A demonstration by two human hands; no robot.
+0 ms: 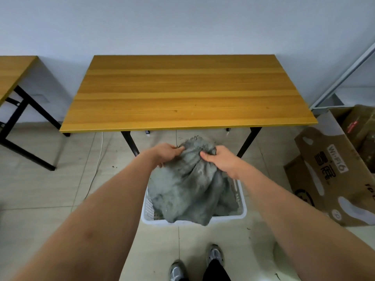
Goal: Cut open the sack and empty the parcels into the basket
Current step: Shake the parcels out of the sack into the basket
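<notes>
A limp grey woven sack (188, 185) hangs over a white perforated plastic basket (149, 209) that stands on the tiled floor. My left hand (165, 153) grips the sack's upper left part. My right hand (220, 160) grips its upper right part. The sack's frayed top edge sticks up between my hands, and its lower end drapes into the basket and over the near rim. The sack hides the inside of the basket, so no parcels show.
A wooden table (182, 92) with black legs stands just beyond the basket. A second table (12, 72) is at the far left. An open cardboard box (332, 173) sits on the floor to the right. My shoes (215, 255) are near the bottom edge.
</notes>
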